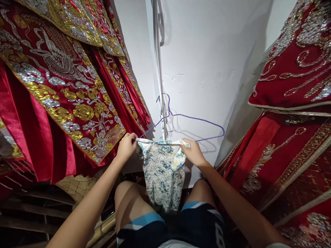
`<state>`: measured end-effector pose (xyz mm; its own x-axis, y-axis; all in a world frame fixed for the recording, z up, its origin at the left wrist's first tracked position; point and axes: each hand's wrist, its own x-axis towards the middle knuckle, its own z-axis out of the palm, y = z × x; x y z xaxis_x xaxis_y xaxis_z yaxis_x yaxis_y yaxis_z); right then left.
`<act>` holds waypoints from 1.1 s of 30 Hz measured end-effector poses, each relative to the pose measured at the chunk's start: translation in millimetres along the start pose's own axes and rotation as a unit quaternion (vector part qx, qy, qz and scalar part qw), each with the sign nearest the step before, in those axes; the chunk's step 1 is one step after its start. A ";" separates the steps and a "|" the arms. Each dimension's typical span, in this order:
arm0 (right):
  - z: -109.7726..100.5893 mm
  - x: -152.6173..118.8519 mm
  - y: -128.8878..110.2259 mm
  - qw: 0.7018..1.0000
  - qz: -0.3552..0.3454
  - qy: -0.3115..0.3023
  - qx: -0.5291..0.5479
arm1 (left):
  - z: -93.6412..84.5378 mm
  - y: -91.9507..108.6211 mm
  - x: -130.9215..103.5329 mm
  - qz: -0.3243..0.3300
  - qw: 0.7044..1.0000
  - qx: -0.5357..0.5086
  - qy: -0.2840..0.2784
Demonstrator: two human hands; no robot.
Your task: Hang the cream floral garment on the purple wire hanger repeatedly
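A purple wire hanger (199, 118) is hooked at a narrow vertical rail by the wall. A white garment with a blue, green and yellow print (162, 172) hangs down along the hanger's lower bar. Its top edge is stretched level between my two hands. My left hand (126, 148) pinches the garment's left top corner, close to the hanger's left end. On the other side, my right hand (193, 151) grips the right top corner with thumb and fingers, under the lower bar. The hanger's right end sticks out past that hand. How the cloth joins the bar is partly hidden.
Red costumes with gold and silver sequins (64, 89) hang close on the left. More red beaded costumes (297, 75) hang on the right. Ahead is a white wall (201, 51) with the vertical rail (156, 51). Bamboo poles (103, 227) lie at lower left beside my legs.
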<state>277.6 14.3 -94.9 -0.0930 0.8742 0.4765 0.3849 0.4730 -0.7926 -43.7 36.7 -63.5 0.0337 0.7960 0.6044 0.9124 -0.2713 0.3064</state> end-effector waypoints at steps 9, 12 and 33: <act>9.2 -7.8 -9.2 0.999 0.005 0.020 0.027 | 6.8 9.3 27.7 -0.041 0.944 -0.312 0.098; 17.6 -8.3 -11.7 0.999 0.006 0.017 0.048 | 8.8 31.1 33.5 -0.010 0.930 -0.363 0.064; -107.2 42.4 -12.2 0.992 0.072 -0.013 -0.104 | -36.9 44.2 22.7 0.123 0.989 -0.028 0.075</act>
<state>367.4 33.9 -24.2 -0.0464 0.9347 0.3525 0.5763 0.3133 -0.7548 -17.7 22.8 -9.1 0.1865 0.6144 0.7666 0.8605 -0.4786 0.1743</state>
